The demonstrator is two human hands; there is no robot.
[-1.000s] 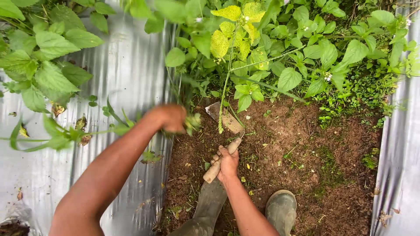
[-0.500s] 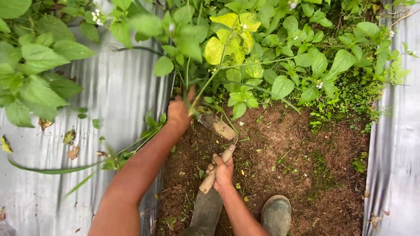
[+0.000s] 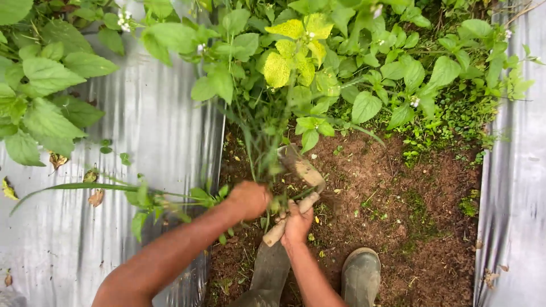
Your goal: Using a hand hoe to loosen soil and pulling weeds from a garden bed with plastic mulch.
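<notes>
Gripping weed stems [image 3: 259,153] in left hand [image 3: 248,199], right hand [image 3: 297,223] clasping hoe [image 3: 298,187]

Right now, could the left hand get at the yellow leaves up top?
Probably yes: the left hand grips weed stems directly below the yellow leaves; only soft foliage lies between, but it would have to release first.

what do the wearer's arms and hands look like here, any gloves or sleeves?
No gloves, no sleeves in view: left hand and right hand are bare, as are both forearms. No watch, rings or bands visible. Soil smudges the right hand's fingers.
</notes>
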